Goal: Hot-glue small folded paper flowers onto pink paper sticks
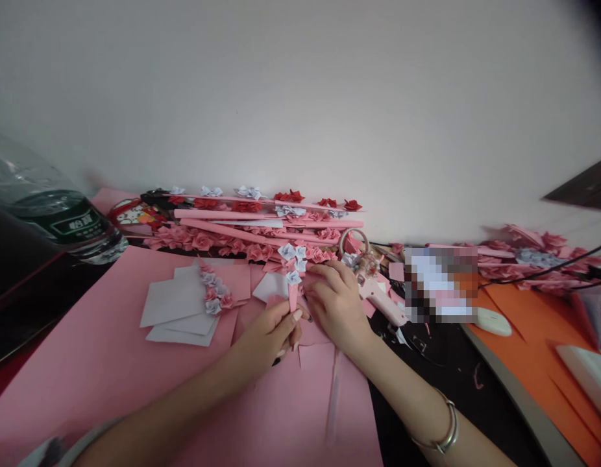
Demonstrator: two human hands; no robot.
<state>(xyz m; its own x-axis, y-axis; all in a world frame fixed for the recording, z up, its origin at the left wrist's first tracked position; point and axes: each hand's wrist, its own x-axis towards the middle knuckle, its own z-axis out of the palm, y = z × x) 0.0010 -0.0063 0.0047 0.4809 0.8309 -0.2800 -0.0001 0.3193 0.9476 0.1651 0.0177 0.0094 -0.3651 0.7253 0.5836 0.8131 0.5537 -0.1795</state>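
Observation:
My left hand (280,331) is closed around the lower end of a narrow pink paper stem (293,298), held upright. White paper flowers (294,259) sit along its upper part. Just right of them is my right hand (337,301), back up, fingers bent inward beside the stem; its fingertips and anything between them are hidden. Under both hands lies a large pink paper sheet (110,376). A translucent stick (333,402) lies below my right hand. To its right is a pale pink glue gun (382,303).
White paper squares (178,305) and a cluster of pink and white paper flowers (215,292) lie at left. Flowered pink stems (266,214) are piled along the wall. A tape roll (354,241), white mouse (494,322), orange paper (539,350) and water bottle (61,214) surround the work area.

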